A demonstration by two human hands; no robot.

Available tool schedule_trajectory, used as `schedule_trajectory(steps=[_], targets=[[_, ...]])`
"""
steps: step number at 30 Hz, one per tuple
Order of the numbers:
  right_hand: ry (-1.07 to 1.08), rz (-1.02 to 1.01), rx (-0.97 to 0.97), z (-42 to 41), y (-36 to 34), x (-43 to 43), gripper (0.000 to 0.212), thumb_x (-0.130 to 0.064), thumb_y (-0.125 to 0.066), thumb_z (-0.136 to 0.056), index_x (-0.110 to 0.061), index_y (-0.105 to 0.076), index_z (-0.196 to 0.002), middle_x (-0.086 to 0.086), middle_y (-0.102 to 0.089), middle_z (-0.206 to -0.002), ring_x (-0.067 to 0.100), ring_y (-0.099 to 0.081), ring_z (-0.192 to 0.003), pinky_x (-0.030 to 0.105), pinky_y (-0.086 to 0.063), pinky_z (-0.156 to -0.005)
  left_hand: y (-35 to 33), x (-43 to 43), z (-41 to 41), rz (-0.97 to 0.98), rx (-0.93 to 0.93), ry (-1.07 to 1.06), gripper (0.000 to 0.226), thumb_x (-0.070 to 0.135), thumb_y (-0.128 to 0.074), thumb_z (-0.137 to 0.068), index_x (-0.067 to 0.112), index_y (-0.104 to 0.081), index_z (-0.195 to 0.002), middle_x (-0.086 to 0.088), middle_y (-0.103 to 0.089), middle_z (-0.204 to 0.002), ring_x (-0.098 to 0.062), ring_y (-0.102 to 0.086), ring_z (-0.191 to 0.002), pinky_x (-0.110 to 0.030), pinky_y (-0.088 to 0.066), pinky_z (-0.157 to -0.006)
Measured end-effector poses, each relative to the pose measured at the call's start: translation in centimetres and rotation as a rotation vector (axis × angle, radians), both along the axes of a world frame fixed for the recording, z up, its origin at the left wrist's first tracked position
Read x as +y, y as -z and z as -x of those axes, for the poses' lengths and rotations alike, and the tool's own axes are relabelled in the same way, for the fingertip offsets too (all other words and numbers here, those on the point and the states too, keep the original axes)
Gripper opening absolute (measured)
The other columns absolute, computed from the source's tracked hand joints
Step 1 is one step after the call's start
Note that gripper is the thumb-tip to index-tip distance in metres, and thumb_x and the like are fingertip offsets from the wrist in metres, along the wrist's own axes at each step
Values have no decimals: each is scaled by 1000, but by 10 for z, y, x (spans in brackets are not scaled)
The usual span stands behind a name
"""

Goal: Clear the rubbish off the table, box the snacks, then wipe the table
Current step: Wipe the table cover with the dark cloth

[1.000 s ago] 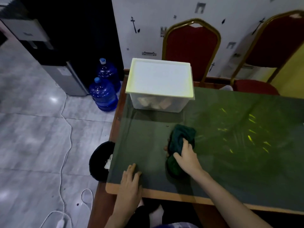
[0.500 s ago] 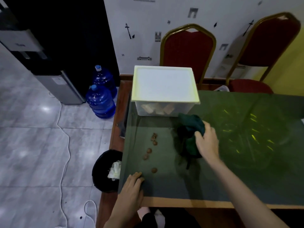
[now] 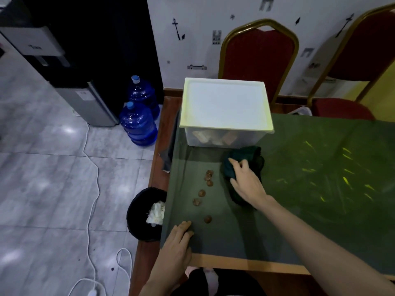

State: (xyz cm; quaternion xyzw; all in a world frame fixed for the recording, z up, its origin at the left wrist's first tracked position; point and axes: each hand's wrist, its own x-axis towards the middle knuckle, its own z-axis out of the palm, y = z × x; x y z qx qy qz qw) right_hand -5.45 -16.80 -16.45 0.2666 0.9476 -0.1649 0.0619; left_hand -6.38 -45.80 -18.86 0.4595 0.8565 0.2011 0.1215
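Observation:
My right hand [image 3: 245, 180] presses down on a dark green cloth [image 3: 250, 160] bunched on the green table mat [image 3: 320, 199], just in front of the snack box. My left hand [image 3: 177, 240] lies flat, fingers together, on the mat's near left corner and holds nothing. Several small brown scraps [image 3: 202, 192] lie in a loose line on the mat between the two hands. The clear plastic box [image 3: 224, 137] with its white lid [image 3: 224, 103] on stands at the far left of the table, with snack packets visible inside.
A black bin [image 3: 141, 212] holding crumpled white paper stands on the floor against the table's left edge. Two blue water bottles [image 3: 139, 122] and a white cable [image 3: 92, 189] are on the tiled floor. Two red chairs [image 3: 258, 56] stand behind the table.
My right hand slid the cloth away from me toward the box, then a little back to the left. Brown scraps that were hidden a second ago now show on the mat. My left hand stayed put.

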Motion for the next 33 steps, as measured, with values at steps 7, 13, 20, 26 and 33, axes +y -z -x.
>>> schedule_trajectory(steps=[7, 13, 20, 26, 33], targets=[[-585, -38, -115, 7, -5, -44, 67, -19, -64, -87, -19, -28, -143, 11, -40, -120, 30, -58, -94, 40, -53, -65, -3, 0, -2, 80, -20, 14, 49, 4, -87, -48, 11, -71, -93, -7, -67, -117, -24, -66, -108, -42, -56, -81], [-591, -28, -24, -4, -37, -24, 63, -14, -67, -82, -21, -36, -136, 6, -40, -117, 29, -57, -97, 44, -53, -68, -1, -4, 3, 91, 15, 57, 50, -1, -86, -49, 5, -71, -96, -13, -67, -118, -30, -66, -108, -46, -58, -78], [51, 36, 315, -102, -80, 27, 50, -10, -66, -78, -22, -48, -123, 1, -44, -116, 26, -58, -100, 44, -52, -83, 4, -8, 1, 71, -46, 50, 42, -7, -75, -66, 0, -67, -107, -17, -59, -129, -36, -56, -121, -56, -50, -92], [293, 185, -21, -177, -47, 26, 58, -42, -68, -83, -19, -42, -129, 5, -46, -123, 26, -56, -109, 43, -48, -89, 9, -9, -4, 34, -112, -4, 35, 11, -45, -84, -2, -65, -110, -18, -54, -134, -38, -48, -128, -39, -33, -109], [23, -52, -334, -207, -23, 48, 139, -88, -60, -43, -40, 17, -148, 13, 7, -159, 36, -6, -146, 60, -17, -113, 10, -11, 2, 52, -159, 75, 46, 22, -37, -84, 1, -62, -115, -14, -51, -138, -28, -43, -133, -31, -24, -113]])
